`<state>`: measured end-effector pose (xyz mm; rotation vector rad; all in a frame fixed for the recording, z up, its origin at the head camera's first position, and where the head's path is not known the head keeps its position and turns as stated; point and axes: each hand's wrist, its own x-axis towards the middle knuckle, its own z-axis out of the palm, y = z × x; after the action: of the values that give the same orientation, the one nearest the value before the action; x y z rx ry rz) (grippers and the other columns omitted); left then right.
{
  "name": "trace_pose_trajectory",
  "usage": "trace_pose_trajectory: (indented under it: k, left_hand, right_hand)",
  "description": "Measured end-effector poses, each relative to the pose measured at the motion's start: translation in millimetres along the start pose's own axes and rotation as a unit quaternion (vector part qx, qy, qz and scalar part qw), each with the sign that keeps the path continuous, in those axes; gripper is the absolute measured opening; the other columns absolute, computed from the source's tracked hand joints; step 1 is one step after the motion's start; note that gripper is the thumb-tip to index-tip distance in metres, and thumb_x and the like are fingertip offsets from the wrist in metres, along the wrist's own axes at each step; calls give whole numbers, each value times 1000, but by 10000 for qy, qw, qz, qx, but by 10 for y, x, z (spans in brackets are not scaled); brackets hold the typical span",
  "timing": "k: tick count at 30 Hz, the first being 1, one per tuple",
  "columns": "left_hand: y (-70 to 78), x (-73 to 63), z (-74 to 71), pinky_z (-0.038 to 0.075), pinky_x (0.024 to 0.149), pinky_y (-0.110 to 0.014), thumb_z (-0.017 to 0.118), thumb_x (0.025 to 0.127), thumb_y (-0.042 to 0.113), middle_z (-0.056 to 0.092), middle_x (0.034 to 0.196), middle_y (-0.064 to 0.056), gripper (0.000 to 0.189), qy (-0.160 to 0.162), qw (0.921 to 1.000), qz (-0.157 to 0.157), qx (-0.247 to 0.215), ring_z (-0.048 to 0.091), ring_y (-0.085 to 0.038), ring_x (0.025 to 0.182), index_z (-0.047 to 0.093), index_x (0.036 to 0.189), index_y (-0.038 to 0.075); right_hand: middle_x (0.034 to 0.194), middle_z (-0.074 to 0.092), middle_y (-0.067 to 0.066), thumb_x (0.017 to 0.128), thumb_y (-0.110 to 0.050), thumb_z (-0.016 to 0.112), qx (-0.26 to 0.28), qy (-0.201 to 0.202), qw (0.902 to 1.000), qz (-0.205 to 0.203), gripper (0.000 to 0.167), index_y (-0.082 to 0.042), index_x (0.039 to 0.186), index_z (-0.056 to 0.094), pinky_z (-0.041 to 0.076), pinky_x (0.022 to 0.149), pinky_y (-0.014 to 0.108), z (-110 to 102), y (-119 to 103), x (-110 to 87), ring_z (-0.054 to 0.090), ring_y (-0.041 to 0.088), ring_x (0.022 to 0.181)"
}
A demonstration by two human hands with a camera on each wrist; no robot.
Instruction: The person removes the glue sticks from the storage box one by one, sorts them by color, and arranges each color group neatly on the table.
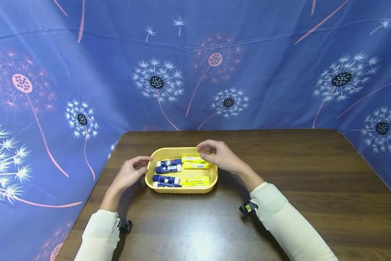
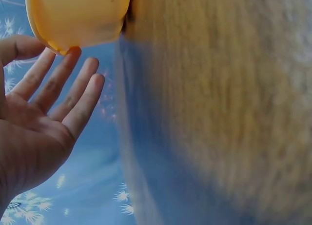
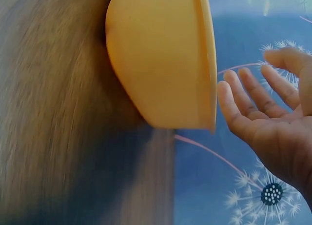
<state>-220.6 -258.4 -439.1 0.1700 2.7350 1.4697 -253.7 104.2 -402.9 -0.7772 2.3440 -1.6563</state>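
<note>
A yellow plastic basket rests on the table with several glue sticks lying in it. Dark blue glue sticks with white ends are on its left side, and yellow glue sticks on its right. My left hand touches the basket's left rim with its fingertips, fingers fairly straight; in the left wrist view the fingers are spread under the basket edge. Above the basket's right back corner hovers my right hand, fingers loosely bent, holding nothing. The right wrist view shows those fingers beside the rim.
The brown wooden table stretches out on both sides and in front of the basket. Behind and to the left hangs a blue cloth printed with dandelions. Each wrist wears a black camera.
</note>
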Motion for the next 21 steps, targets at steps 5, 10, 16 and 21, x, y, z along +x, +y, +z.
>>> trace_pose_trajectory:
  k: [5,10,16,21]
  left_hand:
    - [-50,-9,-19,52,87,-17,64,93,-1,70,129,-25,42,-101,9993,-19,-367,68,-34,116,64,135,0]
    - [-76,-14,-29,51,88,-17,64,93,-1,69,130,-24,42,-135,9989,10,-442,68,-35,117,64,136,0]
    - [-106,-4,-31,52,88,-17,64,93,-1,69,130,-25,43,-170,9984,31,-534,68,-35,118,63,136,0]
    - [-117,6,-15,52,89,-16,64,93,-1,69,130,-26,43,-185,9982,56,-574,69,-29,116,63,136,-1]
  right_hand:
    - [125,68,28,95,0,67,138,-18,9996,227,32,-1,127,68,59,91,33,118,-15,99,69,30,109]
    - [123,67,32,94,4,66,352,-173,9983,439,33,6,126,66,59,89,29,216,17,195,68,27,106]
    - [123,66,34,92,8,65,529,-397,9956,671,36,11,128,64,59,89,29,307,80,283,68,26,106]
    - [121,67,32,90,9,64,425,-316,9944,911,36,10,126,65,58,83,26,359,115,314,68,24,104]
